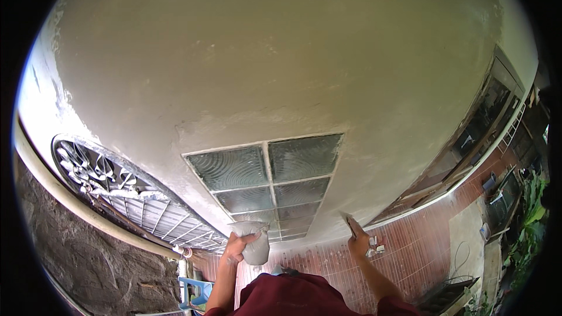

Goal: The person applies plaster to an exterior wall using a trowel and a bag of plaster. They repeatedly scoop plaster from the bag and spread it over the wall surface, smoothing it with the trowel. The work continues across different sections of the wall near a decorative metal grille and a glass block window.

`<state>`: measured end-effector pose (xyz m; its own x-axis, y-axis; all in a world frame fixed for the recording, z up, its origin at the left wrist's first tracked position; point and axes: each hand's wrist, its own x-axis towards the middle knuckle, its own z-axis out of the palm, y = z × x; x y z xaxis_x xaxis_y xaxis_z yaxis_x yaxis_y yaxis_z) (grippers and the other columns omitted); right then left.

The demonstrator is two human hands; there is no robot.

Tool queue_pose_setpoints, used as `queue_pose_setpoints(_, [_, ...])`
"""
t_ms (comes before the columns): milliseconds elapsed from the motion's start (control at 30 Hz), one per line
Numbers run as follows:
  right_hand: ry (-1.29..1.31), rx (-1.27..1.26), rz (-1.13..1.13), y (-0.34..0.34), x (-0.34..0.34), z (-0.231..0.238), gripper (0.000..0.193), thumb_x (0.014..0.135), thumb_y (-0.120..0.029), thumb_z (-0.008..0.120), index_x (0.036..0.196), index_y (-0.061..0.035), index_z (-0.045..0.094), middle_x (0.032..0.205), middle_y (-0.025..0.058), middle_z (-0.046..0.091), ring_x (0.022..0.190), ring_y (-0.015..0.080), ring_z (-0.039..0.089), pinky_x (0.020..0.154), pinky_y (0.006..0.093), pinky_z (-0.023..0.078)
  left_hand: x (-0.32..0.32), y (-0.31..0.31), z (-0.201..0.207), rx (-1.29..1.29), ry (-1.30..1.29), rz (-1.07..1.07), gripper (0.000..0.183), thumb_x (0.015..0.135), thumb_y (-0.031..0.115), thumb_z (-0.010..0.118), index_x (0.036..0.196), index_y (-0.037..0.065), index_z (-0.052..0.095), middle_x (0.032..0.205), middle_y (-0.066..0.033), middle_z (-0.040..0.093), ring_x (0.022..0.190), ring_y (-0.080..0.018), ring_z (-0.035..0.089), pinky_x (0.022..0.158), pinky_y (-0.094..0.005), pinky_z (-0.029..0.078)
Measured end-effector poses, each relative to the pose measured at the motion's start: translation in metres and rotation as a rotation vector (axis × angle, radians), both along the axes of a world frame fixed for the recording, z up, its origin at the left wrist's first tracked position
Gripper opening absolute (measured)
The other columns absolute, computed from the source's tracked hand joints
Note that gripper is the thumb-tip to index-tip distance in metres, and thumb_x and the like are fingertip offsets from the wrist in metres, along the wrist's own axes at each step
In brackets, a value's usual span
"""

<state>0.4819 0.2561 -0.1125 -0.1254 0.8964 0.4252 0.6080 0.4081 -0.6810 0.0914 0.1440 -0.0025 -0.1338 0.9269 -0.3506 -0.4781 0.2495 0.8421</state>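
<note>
My left hand point(236, 248) is closed on the edge of a pale grey, rounded bag point(256, 251), which hangs in front of the lower panes of the window; its contents cannot be made out. Out to the right, my right hand point(358, 244) grips a putty knife point(349, 222) by its handle. The thin blade points up at the wall beside the window's lower right side; whether it touches the surface I cannot tell. The wall point(281, 64) is coated smooth in grey-beige, with some lighter rough patches and streaks.
The window point(268, 161) has patterned glass in pale frames. An ornate metal grille point(140, 199) and a pale pipe point(76, 202) run along the left. Below lies a red tiled floor point(410, 246) with small white pieces point(376, 247) on it. A blue plastic stool point(193, 292) stands lower left; plants point(533, 216) grow far right.
</note>
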Motion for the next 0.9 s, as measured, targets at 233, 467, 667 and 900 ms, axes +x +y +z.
queue_pose_setpoints(233, [1.358,-0.978,0.202,-0.013,-0.106,0.05,0.037,0.077,0.003,0.047,0.112,0.0016,0.059,0.101,0.0128,0.066,0.088,0.0279,0.066,0.074,0.0371,0.054,-0.007,0.006,0.047,0.098,0.253,-0.046,0.034,0.079,0.004,0.076,0.111,-0.001,0.065,0.103,-0.0082,0.069,0.093,-0.0186,0.064,0.084,-0.0325,0.05])
queue_pose_setpoints(467, [1.347,-1.227,0.709,-0.028,-0.165,0.144,0.034,0.085,-0.003,0.055,0.119,-0.0014,0.056,0.108,0.0104,0.065,0.09,0.0207,0.064,0.074,0.0319,0.052,-0.047,0.002,0.116,0.264,0.38,-0.05,0.037,0.079,0.001,0.076,0.113,-0.003,0.062,0.103,-0.0106,0.069,0.092,-0.0208,0.065,0.081,-0.034,0.052])
queue_pose_setpoints(667, [1.212,-1.101,0.657,-0.047,-0.195,0.174,0.04,0.08,0.003,0.054,0.12,0.0018,0.056,0.112,0.0113,0.065,0.102,0.022,0.065,0.088,0.0345,0.053,-0.076,-0.006,0.131,0.261,0.327,-0.165,0.035,0.078,0.002,0.077,0.11,-0.004,0.063,0.1,-0.0105,0.069,0.091,-0.019,0.066,0.081,-0.0332,0.052])
queue_pose_setpoints(900, [1.225,-1.164,0.634,-0.063,-0.211,0.171,0.044,0.077,0.005,0.053,0.121,0.0008,0.054,0.11,0.0106,0.064,0.102,0.0236,0.065,0.09,0.0382,0.054,-0.083,-0.018,0.124,0.209,0.433,-0.229,0.035,0.074,-0.001,0.08,0.105,-0.004,0.064,0.097,-0.011,0.07,0.089,-0.0173,0.065,0.08,-0.031,0.053])
